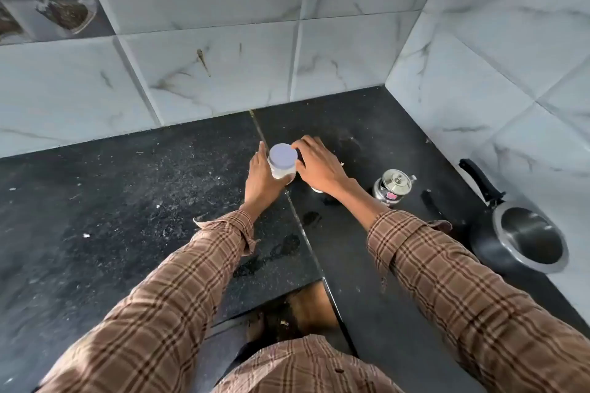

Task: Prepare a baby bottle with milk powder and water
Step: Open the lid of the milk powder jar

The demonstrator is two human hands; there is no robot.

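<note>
— Checked sleeves (178, 290) close up. Farther out, left hand (259, 176) wrapped round the little jar (282, 165) on the black counter (127, 201).

— Right hand (314, 163)?

— Fingertips touching the lid (283, 156), not squeezing yet. Probably light, smooth, slippery. Best held low, twisted up top.

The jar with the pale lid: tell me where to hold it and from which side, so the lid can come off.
Grip the clear body of the jar below the lid, from the left, as the left hand does now. It stands upright on the counter and its round wall fits a wrapping palm. That leaves the flat lid free for the right hand, which probably should come from above and the right.
</note>
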